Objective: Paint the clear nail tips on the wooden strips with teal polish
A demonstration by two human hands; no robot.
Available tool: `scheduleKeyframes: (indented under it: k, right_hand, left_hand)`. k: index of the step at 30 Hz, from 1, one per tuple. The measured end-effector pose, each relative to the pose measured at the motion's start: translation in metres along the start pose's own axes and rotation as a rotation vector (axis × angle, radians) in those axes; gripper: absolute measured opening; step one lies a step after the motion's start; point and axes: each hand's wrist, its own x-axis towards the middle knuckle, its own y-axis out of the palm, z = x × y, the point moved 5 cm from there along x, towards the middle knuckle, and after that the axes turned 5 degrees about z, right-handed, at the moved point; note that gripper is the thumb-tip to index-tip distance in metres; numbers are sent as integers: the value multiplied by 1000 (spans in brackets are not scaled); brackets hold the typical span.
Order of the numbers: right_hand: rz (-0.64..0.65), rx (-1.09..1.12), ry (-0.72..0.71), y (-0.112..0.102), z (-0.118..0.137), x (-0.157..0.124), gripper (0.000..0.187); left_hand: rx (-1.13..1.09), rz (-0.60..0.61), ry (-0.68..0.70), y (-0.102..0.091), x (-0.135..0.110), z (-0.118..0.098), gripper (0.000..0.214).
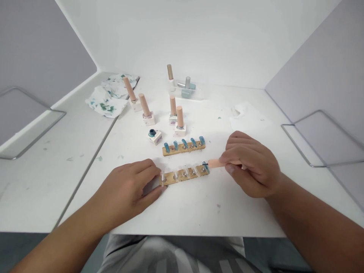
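Observation:
My left hand (133,184) grips the left end of a wooden nail stand (170,178) between thumb and fingers. Several clear false nails stand along it, and the false nail (206,167) at its right end is partly blue. In my right hand (251,165) is a nail polish brush (216,163) with a peach handle; its dark tip touches that rightmost nail. Just behind lies a second wooden stand (183,149) bearing several teal-blue false nails. An uncapped polish bottle (155,136) with a dark teal neck sits behind and to the left.
Several peach-capped polish bottles (180,123) stand behind the stands. A clear tray (196,94) with bottles is at the back wall. Stained tissues (105,102) lie at the back left, a white tissue (241,113) at the right. Wire frames (315,165) flank both sides.

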Motion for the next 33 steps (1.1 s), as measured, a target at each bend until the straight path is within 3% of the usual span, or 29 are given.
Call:
scheduleKeyframes:
  k: [8,14,21,25,30,33]
  right_hand:
    - [118,75,-68,3,5,0,16]
    - [-9,32,-11,-3,0,-2,17]
    - [25,9,10,3,-4,-4,16]
    - [-23,52,5,-1,-4,-4,15]
    - [-95,-56,154,0,-11,-5,14]
    - [-126,-15,370,1,-20,-8,14]
  left_hand:
    - [-6,8,-2,0,0,1,21]
    - [-8,6,2,0,0,0,20]
    - [12,-5,7,-2,1,0,21]
    - [11,-3,7,-2,0,-1,21]
    - [5,2,-5,-2,-1,-1,23]
    - [15,-2,-3,-1,-1,0,24]
